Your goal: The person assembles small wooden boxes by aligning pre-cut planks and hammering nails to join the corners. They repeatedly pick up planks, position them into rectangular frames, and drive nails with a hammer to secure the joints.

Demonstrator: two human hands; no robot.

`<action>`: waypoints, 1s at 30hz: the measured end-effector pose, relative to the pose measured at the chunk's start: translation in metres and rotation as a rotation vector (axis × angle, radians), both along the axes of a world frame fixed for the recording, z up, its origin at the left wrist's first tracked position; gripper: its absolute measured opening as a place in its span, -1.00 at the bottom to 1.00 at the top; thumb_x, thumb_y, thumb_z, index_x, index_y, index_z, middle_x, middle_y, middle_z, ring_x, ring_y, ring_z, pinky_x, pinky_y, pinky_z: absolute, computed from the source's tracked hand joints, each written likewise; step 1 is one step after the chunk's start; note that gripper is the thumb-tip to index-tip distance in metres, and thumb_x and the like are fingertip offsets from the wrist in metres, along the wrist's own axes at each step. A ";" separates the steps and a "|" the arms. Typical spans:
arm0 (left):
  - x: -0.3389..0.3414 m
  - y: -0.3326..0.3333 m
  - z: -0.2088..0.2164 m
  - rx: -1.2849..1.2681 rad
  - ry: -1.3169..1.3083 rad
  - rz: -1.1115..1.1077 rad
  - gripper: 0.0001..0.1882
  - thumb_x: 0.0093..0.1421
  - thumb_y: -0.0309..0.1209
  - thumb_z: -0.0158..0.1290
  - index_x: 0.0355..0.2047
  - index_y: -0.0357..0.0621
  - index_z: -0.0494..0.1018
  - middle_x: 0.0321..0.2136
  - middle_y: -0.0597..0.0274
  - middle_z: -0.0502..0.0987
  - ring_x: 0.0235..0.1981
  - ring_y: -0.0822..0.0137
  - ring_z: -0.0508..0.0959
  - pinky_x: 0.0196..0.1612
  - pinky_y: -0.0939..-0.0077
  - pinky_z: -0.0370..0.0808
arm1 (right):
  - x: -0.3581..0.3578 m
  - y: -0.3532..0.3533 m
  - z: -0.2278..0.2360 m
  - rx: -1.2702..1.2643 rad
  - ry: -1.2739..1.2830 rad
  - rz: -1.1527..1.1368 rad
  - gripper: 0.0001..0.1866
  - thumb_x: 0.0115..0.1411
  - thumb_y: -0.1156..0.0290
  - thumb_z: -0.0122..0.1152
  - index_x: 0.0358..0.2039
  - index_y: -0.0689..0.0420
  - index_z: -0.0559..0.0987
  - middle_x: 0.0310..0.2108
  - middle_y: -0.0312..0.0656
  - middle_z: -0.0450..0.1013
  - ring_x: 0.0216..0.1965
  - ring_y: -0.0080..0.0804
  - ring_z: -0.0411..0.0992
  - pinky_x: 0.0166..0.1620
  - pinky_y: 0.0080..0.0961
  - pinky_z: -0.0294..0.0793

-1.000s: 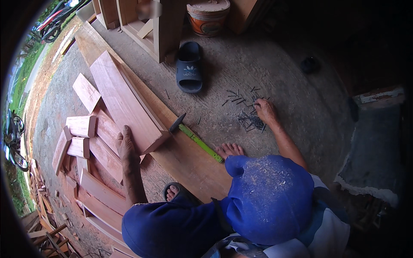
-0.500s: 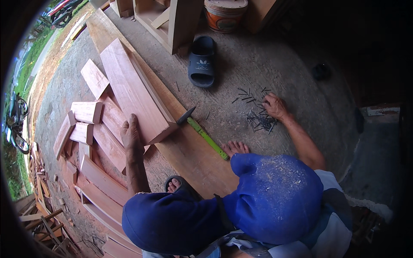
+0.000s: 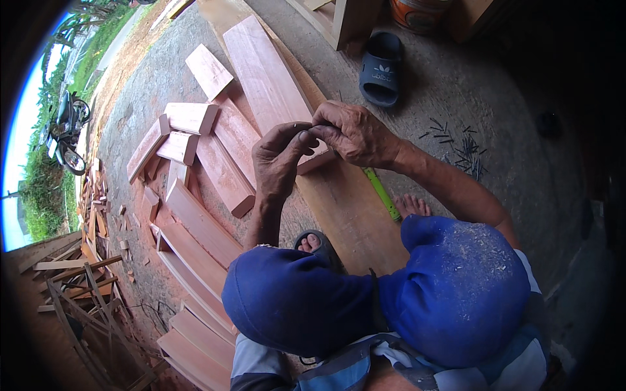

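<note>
Concrete floor [image 3: 502, 111]: bears the work; a long plank [image 3: 352, 225] crosses it, and a parked motorcycle [image 3: 67, 130] stands outdoors at the left.
Bevelled board [image 3: 270, 78]: thick, pinkish wood, resting partly over the plank, its near end beneath both hands.
Left hand [image 3: 277, 159]: fingers bent, thumb and forefinger brought near the right hand's tips; whether they pinch anything cannot be told.
Right hand [image 3: 355, 133]: fingers curled inward, tips meeting the left hand's; how tightly they close, and on what, cannot be told.
Loose nails [image 3: 468, 156]: dark, heaped on the floor just beyond the right forearm.
Hammer [image 3: 381, 194]: green handle lying along the plank's edge, near a bare foot [image 3: 413, 205].
Risk at the fingertips: any small piece held there could drop if the pinch slackened.
Risk at the board: with neither hand visibly bracing it, a knock might slide it off line.
Risk at the foot: bare toes could meet a stray nail or nudge the hammer if the leg shifted.
Hidden: the hammer's head, behind the right hand and forearm; part of the board's near end, behind the fingers.
Cut off: an orange bucket [image 3: 417, 14] and a wooden frame [image 3: 355, 23], both at the upper edge.
Hard to make out: the dark right side, lost in shadow.
</note>
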State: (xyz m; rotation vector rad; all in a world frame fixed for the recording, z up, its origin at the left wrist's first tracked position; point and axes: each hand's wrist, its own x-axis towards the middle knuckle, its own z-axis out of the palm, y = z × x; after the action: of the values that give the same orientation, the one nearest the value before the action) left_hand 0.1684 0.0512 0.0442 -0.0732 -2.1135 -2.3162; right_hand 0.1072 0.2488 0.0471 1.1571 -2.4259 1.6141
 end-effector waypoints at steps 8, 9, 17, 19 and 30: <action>0.003 -0.020 -0.042 -0.318 0.133 0.225 -0.87 0.35 -0.46 0.21 -0.15 -0.23 0.63 -0.22 0.20 0.67 -0.10 0.31 0.62 0.06 0.39 0.50 | 0.007 0.011 -0.025 0.136 -0.252 -0.099 -0.73 0.39 0.29 0.20 -0.02 0.19 0.55 -0.20 0.01 0.56 -0.12 -0.04 0.59 -0.03 -0.18 0.56; 0.002 -0.023 -0.048 -0.437 0.167 0.254 -0.89 0.33 -0.46 0.24 -0.18 -0.19 0.65 -0.23 0.21 0.67 -0.07 0.29 0.61 0.08 0.35 0.49 | 0.013 0.022 -0.044 0.194 -0.318 -0.149 -0.70 0.39 0.27 0.19 0.02 0.16 0.54 -0.15 0.03 0.55 -0.07 0.00 0.60 0.01 -0.14 0.57; 0.001 -0.016 -0.049 -0.766 0.251 0.115 -0.92 0.25 -0.46 0.24 -0.25 -0.13 0.66 -0.23 0.21 0.66 -0.02 0.14 0.58 0.20 0.20 0.36 | 0.088 0.059 -0.139 0.484 -0.341 -0.257 -0.36 0.24 0.30 0.32 0.27 0.11 0.29 -0.07 0.21 0.52 -0.08 0.27 0.56 -0.04 0.07 0.57; 0.002 -0.014 -0.048 -0.779 0.262 0.102 -0.91 0.24 -0.47 0.24 -0.25 -0.13 0.67 -0.23 0.21 0.66 -0.01 0.15 0.58 0.19 0.20 0.36 | 0.085 0.065 -0.157 0.392 -0.391 -0.291 -0.41 0.25 0.33 0.27 0.24 0.16 0.31 -0.10 0.24 0.53 -0.08 0.27 0.56 -0.05 0.09 0.56; 0.001 -0.014 -0.048 -0.815 0.196 0.111 -0.90 0.26 -0.42 0.25 -0.24 -0.11 0.69 -0.25 0.25 0.66 -0.02 0.20 0.55 0.16 0.26 0.38 | 0.070 0.082 -0.141 0.127 -0.677 -0.244 -0.64 0.37 0.27 0.13 0.09 0.18 0.46 -0.19 0.20 0.58 -0.11 0.25 0.58 -0.09 -0.04 0.56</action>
State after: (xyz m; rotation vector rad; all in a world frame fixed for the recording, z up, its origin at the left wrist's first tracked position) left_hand 0.1698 0.0376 -0.0033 -0.1662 -2.6880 -1.1982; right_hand 0.1774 0.3304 -0.0934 0.3009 -2.9265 2.0296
